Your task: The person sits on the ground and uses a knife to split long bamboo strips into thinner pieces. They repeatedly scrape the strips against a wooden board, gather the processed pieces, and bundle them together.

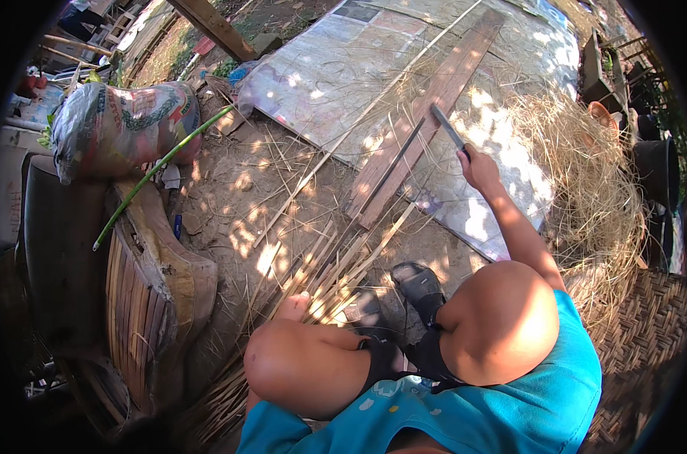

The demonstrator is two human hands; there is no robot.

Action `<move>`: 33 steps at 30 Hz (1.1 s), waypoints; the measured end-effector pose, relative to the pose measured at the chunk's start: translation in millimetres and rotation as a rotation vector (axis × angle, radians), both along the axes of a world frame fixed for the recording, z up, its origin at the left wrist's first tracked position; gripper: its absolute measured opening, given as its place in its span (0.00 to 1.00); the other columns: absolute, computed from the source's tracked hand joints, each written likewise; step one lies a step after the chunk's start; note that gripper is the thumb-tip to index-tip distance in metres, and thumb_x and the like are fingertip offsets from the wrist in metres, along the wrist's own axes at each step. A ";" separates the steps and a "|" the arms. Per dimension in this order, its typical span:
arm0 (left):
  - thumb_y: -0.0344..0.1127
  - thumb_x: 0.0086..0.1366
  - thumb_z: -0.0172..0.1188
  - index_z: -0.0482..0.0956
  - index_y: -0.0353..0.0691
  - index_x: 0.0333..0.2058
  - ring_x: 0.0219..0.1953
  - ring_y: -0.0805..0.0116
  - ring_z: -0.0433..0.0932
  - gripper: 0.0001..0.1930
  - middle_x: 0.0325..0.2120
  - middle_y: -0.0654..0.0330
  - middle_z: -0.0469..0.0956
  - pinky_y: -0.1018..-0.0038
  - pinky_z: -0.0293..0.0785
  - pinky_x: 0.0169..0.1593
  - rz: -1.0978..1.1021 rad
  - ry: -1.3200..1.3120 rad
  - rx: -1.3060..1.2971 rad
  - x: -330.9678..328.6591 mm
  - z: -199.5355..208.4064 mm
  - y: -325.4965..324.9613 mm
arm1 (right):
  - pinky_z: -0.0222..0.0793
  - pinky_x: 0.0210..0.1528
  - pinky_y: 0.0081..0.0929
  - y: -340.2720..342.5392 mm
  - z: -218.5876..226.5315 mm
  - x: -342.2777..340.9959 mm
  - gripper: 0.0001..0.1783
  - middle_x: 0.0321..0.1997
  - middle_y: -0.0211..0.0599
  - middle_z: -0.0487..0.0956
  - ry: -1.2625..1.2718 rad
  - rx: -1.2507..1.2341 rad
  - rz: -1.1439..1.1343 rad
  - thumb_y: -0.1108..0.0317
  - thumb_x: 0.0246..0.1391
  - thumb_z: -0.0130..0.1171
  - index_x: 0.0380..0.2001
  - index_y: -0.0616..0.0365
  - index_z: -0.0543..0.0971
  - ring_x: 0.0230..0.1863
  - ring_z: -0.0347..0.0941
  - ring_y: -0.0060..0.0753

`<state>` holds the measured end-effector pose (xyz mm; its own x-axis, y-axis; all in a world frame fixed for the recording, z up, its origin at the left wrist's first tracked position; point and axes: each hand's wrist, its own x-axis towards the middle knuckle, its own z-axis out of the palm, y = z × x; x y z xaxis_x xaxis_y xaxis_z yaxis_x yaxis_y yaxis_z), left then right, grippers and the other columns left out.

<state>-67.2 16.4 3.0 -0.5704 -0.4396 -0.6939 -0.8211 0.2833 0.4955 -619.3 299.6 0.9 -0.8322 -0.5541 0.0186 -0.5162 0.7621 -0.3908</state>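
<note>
My right hand point(481, 169) is closed round the dark handle of a knife point(449, 129). The blade points up and to the left over a long brown wooden plank point(457, 72). Lengthwise on this plank lies a thin dark strip point(392, 168), its far end close to the blade. It runs back toward my left hand point(293, 306), which appears closed on its near end; my left knee hides part of that hand and its fingers show poorly. Beside that hand, a bundle of split pale strips point(358, 265) is spread on the ground and continues past my left leg.
A patterned sheet point(305, 98) lies under the plank, littered with fine shavings. Heaped shavings point(578, 166) lie at right, above a woven mat point(646, 325). At left are a stuffed sack point(124, 125), a green stalk point(162, 163) and a wooden slatted piece point(135, 310).
</note>
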 end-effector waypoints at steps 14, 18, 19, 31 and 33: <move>0.46 0.75 0.49 0.73 0.42 0.45 0.19 0.46 0.79 0.14 0.18 0.48 0.78 0.52 0.73 0.19 -0.439 0.298 -0.748 -75.4 -38.3 12.3 | 0.75 0.39 0.54 -11.4 -8.0 77.2 0.21 0.33 0.54 0.81 -0.079 -0.160 0.166 0.47 0.68 0.51 0.55 0.48 0.76 0.36 0.80 0.63; 0.46 0.77 0.45 0.78 0.42 0.39 0.20 0.55 0.77 0.16 0.20 0.55 0.78 0.59 0.72 0.21 -0.440 0.564 -1.068 -28.0 -73.5 9.8 | 0.74 0.39 0.57 -10.1 4.2 -10.8 0.19 0.31 0.57 0.82 -0.051 -0.039 -0.084 0.52 0.69 0.50 0.49 0.55 0.76 0.36 0.80 0.65; 0.46 0.78 0.45 0.78 0.41 0.37 0.21 0.57 0.76 0.18 0.21 0.55 0.78 0.60 0.72 0.23 -0.336 0.650 -0.834 -33.6 -67.9 16.4 | 0.74 0.40 0.57 -10.7 7.6 2.4 0.19 0.31 0.57 0.83 -0.054 -0.073 -0.075 0.52 0.70 0.49 0.49 0.55 0.76 0.36 0.80 0.66; 0.46 0.79 0.45 0.72 0.40 0.23 0.20 0.73 0.64 0.24 0.16 0.66 0.66 0.70 0.63 0.27 -0.137 0.387 0.006 1.3 -17.1 -10.6 | 0.74 0.38 0.57 -15.5 -6.5 56.8 0.23 0.32 0.56 0.81 -0.138 -0.083 0.140 0.48 0.68 0.52 0.55 0.51 0.74 0.34 0.79 0.66; 0.45 0.78 0.46 0.72 0.41 0.23 0.19 0.72 0.65 0.23 0.16 0.65 0.67 0.71 0.64 0.26 -0.018 0.288 0.157 -20.1 -9.6 -11.8 | 0.74 0.37 0.55 -28.8 1.8 84.1 0.22 0.33 0.57 0.81 -0.110 -0.125 0.354 0.48 0.68 0.52 0.56 0.49 0.74 0.35 0.79 0.65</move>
<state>-87.3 4.6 -6.6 -0.7599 -0.3284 -0.5610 -0.6362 0.1982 0.7456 -535.1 270.8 2.7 -0.5904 -0.8067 0.0258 -0.6889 0.4870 -0.5369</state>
